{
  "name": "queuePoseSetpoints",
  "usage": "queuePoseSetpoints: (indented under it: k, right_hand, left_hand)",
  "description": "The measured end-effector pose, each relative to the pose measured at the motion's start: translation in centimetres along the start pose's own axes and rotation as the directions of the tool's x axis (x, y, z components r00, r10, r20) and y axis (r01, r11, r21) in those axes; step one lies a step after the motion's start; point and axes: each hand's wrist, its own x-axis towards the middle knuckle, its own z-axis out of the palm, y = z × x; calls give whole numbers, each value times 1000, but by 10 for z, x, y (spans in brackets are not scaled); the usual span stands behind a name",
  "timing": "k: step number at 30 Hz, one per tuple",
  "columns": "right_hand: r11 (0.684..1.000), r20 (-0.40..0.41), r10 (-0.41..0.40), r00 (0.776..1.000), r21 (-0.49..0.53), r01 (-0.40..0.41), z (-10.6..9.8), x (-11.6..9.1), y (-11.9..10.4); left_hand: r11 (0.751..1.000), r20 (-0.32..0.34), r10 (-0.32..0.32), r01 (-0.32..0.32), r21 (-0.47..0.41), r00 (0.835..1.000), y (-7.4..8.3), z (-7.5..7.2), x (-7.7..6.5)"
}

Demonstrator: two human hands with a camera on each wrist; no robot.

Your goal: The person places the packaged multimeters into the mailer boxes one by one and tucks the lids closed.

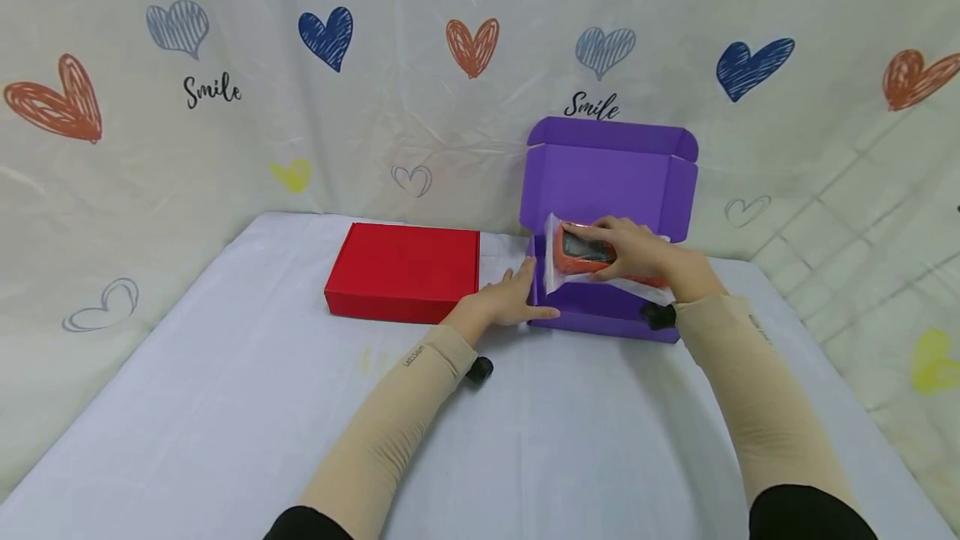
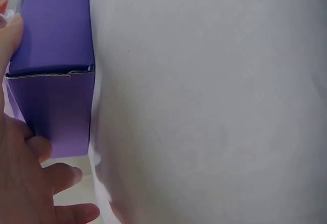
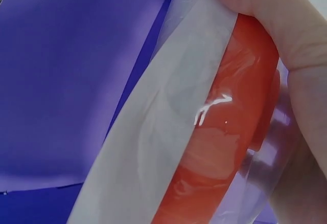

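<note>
A purple cardboard box (image 1: 606, 325) stands on the table, its lid (image 1: 607, 182) raised. My right hand (image 1: 637, 252) grips an orange device with a dark screen (image 1: 587, 247), wrapped in a clear plastic bag (image 1: 552, 261), over the open box. In the right wrist view the orange body (image 3: 214, 137) shows through the plastic, with white sheeting (image 3: 133, 132) along one side. My left hand (image 1: 506, 298) rests against the box's left side, fingers spread. In the left wrist view its thumb lies at the front wall (image 2: 56, 29) and fingers touch the side wall (image 2: 59, 111).
A closed red box (image 1: 408, 269) lies to the left of the purple one. White cloth (image 1: 225, 390) covers the table, and a pale curtain printed with hearts (image 1: 472, 48) hangs behind. Small black wrist cameras sit under both wrists.
</note>
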Motion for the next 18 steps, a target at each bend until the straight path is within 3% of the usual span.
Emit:
queuePoseSetpoints:
  k: [18]
  right_hand:
    - [999, 4, -24, 1000, 41, 24, 19, 5, 7]
  left_hand:
    - [1000, 0, -8, 8, 20, 1000, -2, 2, 2]
